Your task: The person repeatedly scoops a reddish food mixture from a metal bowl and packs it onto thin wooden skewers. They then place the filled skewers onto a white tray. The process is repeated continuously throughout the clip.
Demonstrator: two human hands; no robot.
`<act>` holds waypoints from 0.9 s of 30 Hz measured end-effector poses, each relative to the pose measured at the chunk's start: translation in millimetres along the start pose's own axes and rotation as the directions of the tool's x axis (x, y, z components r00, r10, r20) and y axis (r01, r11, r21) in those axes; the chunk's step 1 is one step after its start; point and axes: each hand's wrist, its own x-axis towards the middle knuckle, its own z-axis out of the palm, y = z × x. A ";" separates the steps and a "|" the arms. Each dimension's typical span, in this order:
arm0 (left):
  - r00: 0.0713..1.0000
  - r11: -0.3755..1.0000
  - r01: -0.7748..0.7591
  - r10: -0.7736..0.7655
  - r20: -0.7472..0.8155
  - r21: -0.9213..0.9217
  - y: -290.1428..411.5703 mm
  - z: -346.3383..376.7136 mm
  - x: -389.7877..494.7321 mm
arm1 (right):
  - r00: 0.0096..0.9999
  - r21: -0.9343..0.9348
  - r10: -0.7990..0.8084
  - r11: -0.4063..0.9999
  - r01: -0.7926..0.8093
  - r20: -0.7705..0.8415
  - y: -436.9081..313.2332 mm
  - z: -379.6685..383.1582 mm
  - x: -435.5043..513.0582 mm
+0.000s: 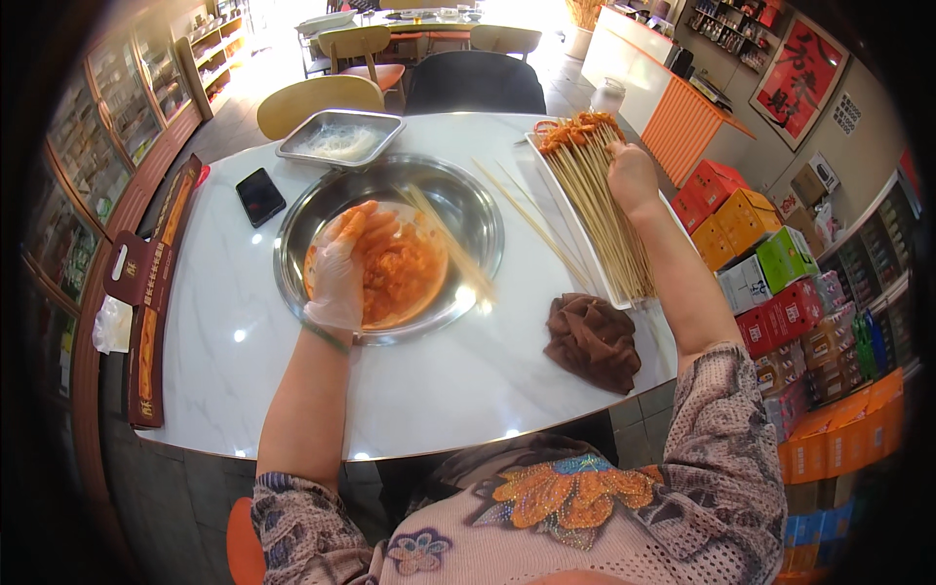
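My left hand [342, 267], in a clear plastic glove smeared orange, is over the left part of a bowl [441, 257] of orange-sauced meat pieces [395, 267]. Whether its fingers hold a piece cannot be made out. The bowl sits inside a wide stainless steel basin [475, 194]. Several bare bamboo skewers [450, 245] lean across the basin's right side. At the right, my bare right hand [633, 175] pinches a skewer near the coated end of a pile. These loaded skewers [585, 197] lie in a white tray [621, 301], sauced meat [581, 131] at the far end.
A metal tray [292, 142] of pale noodle-like strands [340, 140] stands behind the basin. A phone [260, 197] lies left, beside a long brown box [155, 314]. Loose skewers [530, 223] and a crumpled brown cloth [592, 342] are on the table. Stacked cartons [786, 256] stand right.
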 end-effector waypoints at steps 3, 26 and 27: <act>1.000 0.999 -0.015 0.014 0.027 0.038 1.9 6.9 -2.7 | 1.000 -0.018 -0.002 1.000 0.002 0.020 -1.2 -2.3 -3.0; 0.999 0.996 0.029 -0.025 -0.045 0.081 1.2 7.4 -7.8 | 0.999 -0.176 -0.040 0.984 0.036 -0.022 -43.2 -18.3 4.3; 0.998 0.996 0.040 -0.036 -0.052 0.085 0.6 6.8 -7.7 | 0.999 -0.199 -0.032 0.979 0.032 0.001 -42.7 -16.4 6.3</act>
